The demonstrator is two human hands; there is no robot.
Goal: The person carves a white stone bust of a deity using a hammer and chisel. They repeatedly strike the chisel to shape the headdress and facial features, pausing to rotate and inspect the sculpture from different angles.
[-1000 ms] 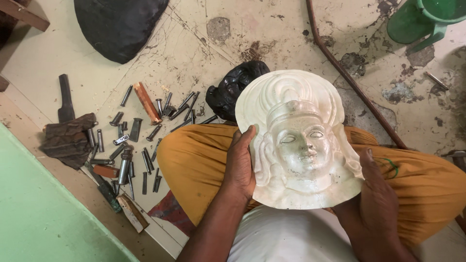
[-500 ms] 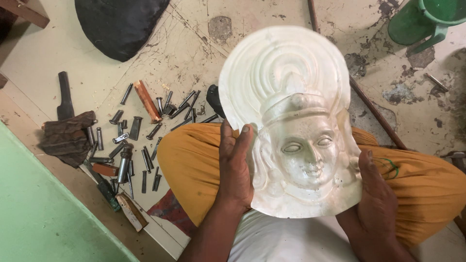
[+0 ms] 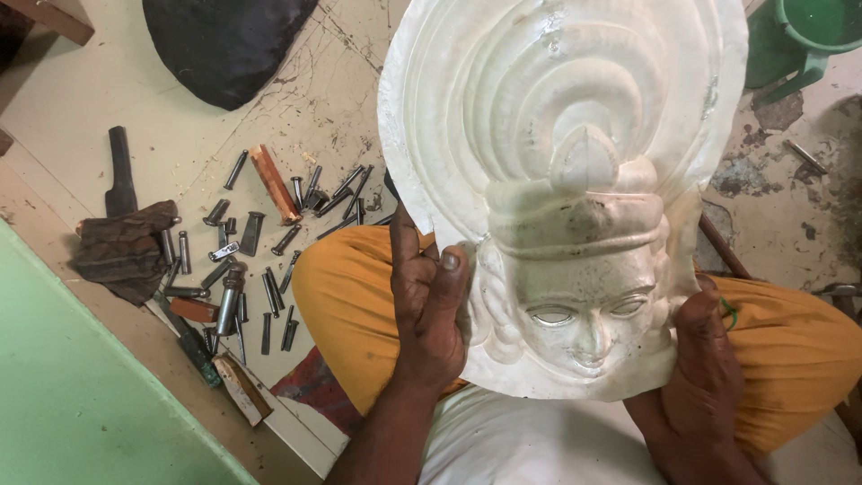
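Floor, left: scatter of metal chisels [image 3: 260,260] beside dark cloth bundle [image 3: 126,247]; black slab [image 3: 220,40] at top edge. Left hand [image 3: 429,310] clasps left rim of white carved face relief [image 3: 566,198], thumb on front. Relief held upright over lap, orange cloth [image 3: 346,296] beneath. Right hand [image 3: 705,377] cups lower right rim, fingers hidden behind. Step, judged: inspecting carving. Next move needs firm two-hand support and slow tilt. Green bucket [image 3: 808,31] at top right corner.

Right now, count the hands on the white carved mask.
2. The left hand clasps the white carved mask at its left edge beside the face; the right hand holds its lower right edge. No other hands show.
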